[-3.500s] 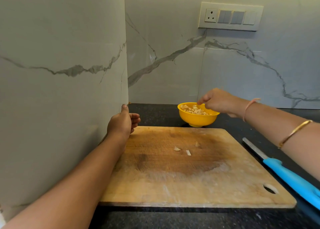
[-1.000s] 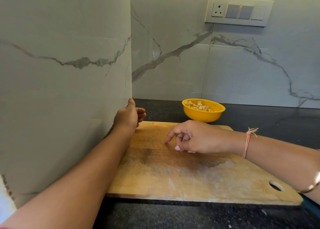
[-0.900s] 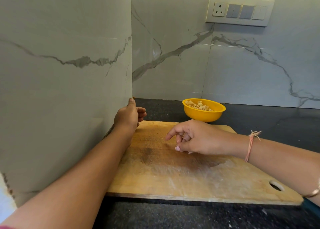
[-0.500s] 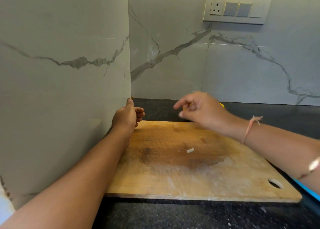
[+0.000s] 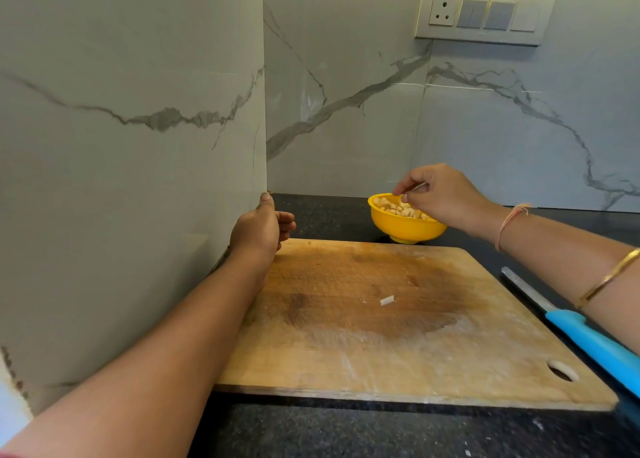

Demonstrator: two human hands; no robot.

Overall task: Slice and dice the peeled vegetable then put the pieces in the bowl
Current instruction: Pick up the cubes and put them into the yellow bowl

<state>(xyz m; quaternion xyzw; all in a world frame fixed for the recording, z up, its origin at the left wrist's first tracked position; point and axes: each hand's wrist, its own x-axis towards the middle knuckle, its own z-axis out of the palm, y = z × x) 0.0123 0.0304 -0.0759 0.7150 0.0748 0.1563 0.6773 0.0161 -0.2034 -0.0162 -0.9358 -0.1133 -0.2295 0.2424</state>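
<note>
now our right hand pinched a pale sliver over the yellow bowl; left hand lay empty. the leftover piece looked light, slippery; pinch its sides.

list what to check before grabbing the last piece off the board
1. Board cleared: not ok, one piece lies near its middle.
2. Right hand empty: cannot tell, fingertips pinched over the bowl.
3. Bowl upright with room: ok.
4. Knife clear of the path: ok, on the counter right of the board.
5. Left hand out of the way: ok, at the wall corner.
</note>
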